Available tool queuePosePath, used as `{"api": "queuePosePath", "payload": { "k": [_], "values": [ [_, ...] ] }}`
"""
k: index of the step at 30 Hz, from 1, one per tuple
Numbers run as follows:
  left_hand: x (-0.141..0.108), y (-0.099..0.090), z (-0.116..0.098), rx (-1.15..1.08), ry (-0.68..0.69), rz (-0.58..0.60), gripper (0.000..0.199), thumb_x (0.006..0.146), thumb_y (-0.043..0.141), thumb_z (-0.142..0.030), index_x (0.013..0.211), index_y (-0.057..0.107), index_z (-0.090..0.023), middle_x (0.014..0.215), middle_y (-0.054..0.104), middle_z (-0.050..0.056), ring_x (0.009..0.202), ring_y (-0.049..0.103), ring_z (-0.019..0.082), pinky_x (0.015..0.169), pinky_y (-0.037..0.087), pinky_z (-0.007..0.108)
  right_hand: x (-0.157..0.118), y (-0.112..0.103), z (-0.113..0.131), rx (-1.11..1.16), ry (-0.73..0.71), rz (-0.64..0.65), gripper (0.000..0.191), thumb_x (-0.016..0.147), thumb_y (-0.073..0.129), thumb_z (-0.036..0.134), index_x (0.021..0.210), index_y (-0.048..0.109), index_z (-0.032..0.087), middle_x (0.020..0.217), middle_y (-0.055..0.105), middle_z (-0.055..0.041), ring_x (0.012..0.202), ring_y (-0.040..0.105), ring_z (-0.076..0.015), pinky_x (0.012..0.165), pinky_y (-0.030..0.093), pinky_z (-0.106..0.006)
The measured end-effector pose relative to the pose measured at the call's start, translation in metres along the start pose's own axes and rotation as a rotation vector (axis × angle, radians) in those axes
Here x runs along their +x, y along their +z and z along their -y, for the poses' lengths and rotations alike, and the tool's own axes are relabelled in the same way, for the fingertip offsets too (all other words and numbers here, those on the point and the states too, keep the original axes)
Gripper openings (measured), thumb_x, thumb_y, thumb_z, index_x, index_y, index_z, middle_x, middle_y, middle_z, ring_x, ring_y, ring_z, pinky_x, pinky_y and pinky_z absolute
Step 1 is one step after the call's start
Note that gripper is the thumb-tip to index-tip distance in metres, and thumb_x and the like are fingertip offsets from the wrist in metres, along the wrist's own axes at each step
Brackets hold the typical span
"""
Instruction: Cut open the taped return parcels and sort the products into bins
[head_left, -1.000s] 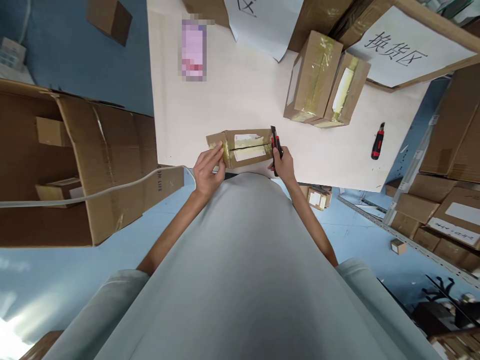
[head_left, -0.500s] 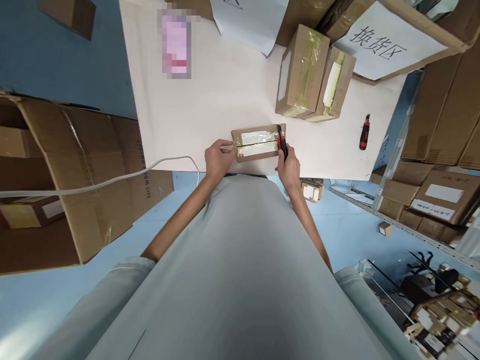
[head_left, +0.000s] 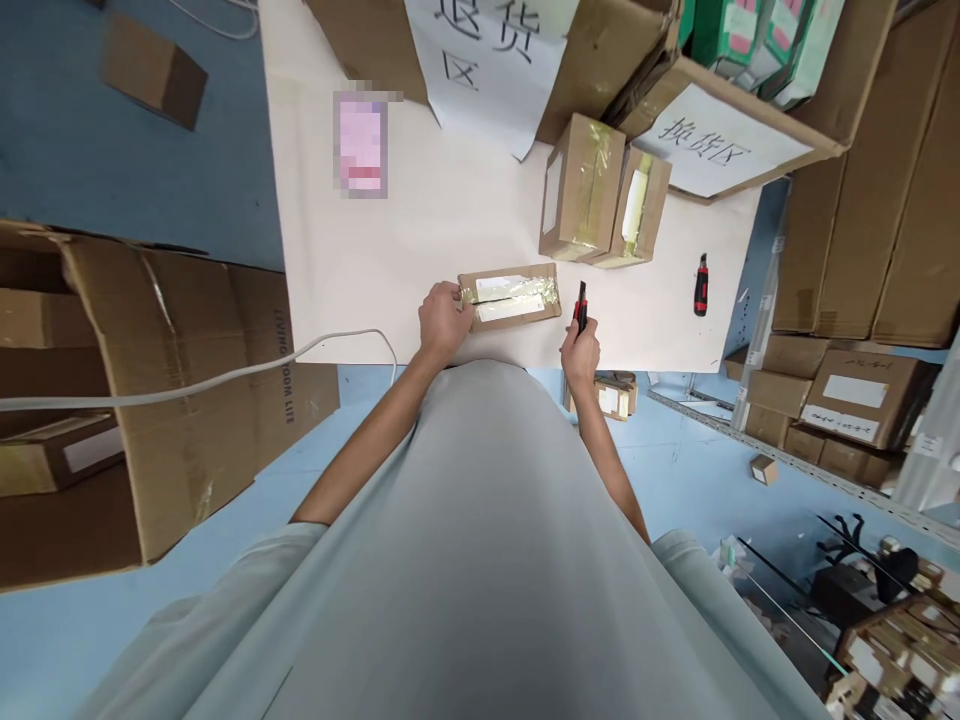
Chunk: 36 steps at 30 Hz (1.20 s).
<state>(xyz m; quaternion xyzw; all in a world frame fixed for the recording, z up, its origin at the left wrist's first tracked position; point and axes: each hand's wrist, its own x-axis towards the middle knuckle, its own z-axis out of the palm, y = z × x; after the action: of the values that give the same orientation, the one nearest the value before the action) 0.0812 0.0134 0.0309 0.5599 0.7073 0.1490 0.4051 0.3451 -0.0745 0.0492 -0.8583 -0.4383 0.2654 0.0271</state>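
A small taped cardboard box (head_left: pixel 511 298) lies near the front edge of the white table, with a dark slit running lengthwise through the tape and label on its top. My left hand (head_left: pixel 445 322) grips the left end of this box, thumb and fingers bent around its edge. Just off the box's right end, my right hand (head_left: pixel 580 352) is wrapped around a red and black box cutter (head_left: pixel 581 305), its tip pointing away from me. A second box cutter (head_left: pixel 700 286) lies on the table farther right.
Two taped cartons (head_left: pixel 583 190) stand behind the small box. Large open cartons with handwritten paper signs (head_left: pixel 701 142) line the back, one holding green packages. A pixelated pink item (head_left: pixel 361 145) lies at the back left. A white cable (head_left: pixel 225 380) crosses from the left.
My right hand has drawn the box cutter off the box's right end, and the two are now apart. My left hand stays at the left end. The camera view has shifted.
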Motion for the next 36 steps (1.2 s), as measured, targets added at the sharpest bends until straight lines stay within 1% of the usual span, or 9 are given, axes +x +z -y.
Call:
{"api": "queuePosePath", "payload": {
  "k": [3,7,9,12,14,17,23,28,36],
  "values": [
    [-0.006,-0.007,-0.005,0.073,0.017,0.049,0.024,0.098,0.059,-0.019,0.12,0.07,-0.02,0.131,0.076,0.011,0.103,0.075,0.027,0.102,0.056,0.04,0.014,0.009,-0.006,0.004,0.159,-0.039,0.036,0.117,0.032,0.032,0.144,0.051,0.017,0.124,0.077,-0.0204,0.106,0.075,-0.0325,0.097,0.056,-0.044],
    [-0.007,-0.013,-0.007,0.116,0.073,0.049,0.033,0.104,0.053,-0.019,0.131,0.073,-0.019,0.134,0.075,0.013,0.103,0.076,0.028,0.101,0.056,0.04,0.025,0.011,-0.007,0.011,0.138,0.005,0.047,0.112,0.036,0.023,0.155,0.051,0.01,0.143,0.068,-0.0281,0.123,0.073,-0.0366,0.107,0.056,-0.051],
    [-0.005,-0.014,-0.006,0.104,0.091,0.039,0.038,0.105,0.052,-0.019,0.136,0.073,-0.02,0.136,0.075,0.012,0.107,0.076,0.029,0.102,0.055,0.04,0.027,0.004,-0.005,0.018,-0.006,-0.065,0.051,0.112,0.036,0.023,0.158,0.051,0.007,0.151,0.062,-0.0304,0.137,0.066,-0.0372,0.115,0.053,-0.053],
    [-0.002,-0.015,-0.003,0.053,0.113,0.02,0.041,0.107,0.052,-0.023,0.142,0.073,-0.02,0.139,0.076,0.012,0.112,0.076,0.029,0.105,0.055,0.04,0.027,-0.007,0.011,0.025,-0.378,-0.198,0.052,0.117,0.035,0.033,0.16,0.053,0.012,0.163,0.054,-0.0267,0.155,0.051,-0.0339,0.127,0.044,-0.053],
    [-0.002,-0.014,0.0,0.014,0.106,0.013,0.042,0.108,0.053,-0.026,0.143,0.074,-0.019,0.143,0.077,0.011,0.111,0.077,0.028,0.106,0.056,0.039,0.027,-0.012,0.031,-0.029,-0.615,-0.165,0.051,0.118,0.04,0.039,0.16,0.056,0.016,0.167,0.052,-0.0233,0.158,0.046,-0.0325,0.13,0.041,-0.052],
    [-0.003,-0.013,0.005,-0.03,0.055,0.02,0.042,0.105,0.057,-0.026,0.143,0.075,-0.019,0.145,0.078,0.01,0.109,0.079,0.028,0.106,0.059,0.039,0.03,-0.011,0.068,-0.186,-0.851,-0.008,0.05,0.117,0.049,0.038,0.16,0.059,0.016,0.171,0.051,-0.0217,0.157,0.047,-0.0342,0.13,0.041,-0.053],
    [-0.003,-0.01,0.02,-0.098,0.04,0.075,0.05,0.098,0.061,-0.016,0.146,0.074,-0.021,0.147,0.077,0.008,0.114,0.08,0.026,0.109,0.061,0.04,0.042,0.006,0.116,-0.479,-1.033,0.155,0.051,0.114,0.045,0.02,0.163,0.055,0.008,0.169,0.055,-0.0257,0.15,0.053,-0.0376,0.124,0.043,-0.052],
    [-0.003,-0.006,0.034,-0.159,0.055,0.074,0.051,0.098,0.062,-0.016,0.147,0.074,-0.019,0.146,0.078,0.011,0.116,0.08,0.026,0.109,0.062,0.04,0.046,0.003,0.123,-0.602,-1.1,0.213,0.056,0.111,0.032,0.008,0.163,0.05,-0.001,0.168,0.053,-0.032,0.148,0.057,-0.0369,0.117,0.047,-0.048],
    [-0.005,-0.003,0.035,-0.15,0.075,0.037,0.049,0.099,0.06,-0.02,0.147,0.073,-0.021,0.143,0.079,0.011,0.119,0.08,0.029,0.111,0.062,0.044,0.082,-0.043,0.149,-0.526,-0.969,0.382,0.04,0.118,0.033,0.025,0.143,0.063,0.017,0.124,0.081,-0.0188,0.108,0.076,-0.0331,0.093,0.052,-0.038]
  ]
}}
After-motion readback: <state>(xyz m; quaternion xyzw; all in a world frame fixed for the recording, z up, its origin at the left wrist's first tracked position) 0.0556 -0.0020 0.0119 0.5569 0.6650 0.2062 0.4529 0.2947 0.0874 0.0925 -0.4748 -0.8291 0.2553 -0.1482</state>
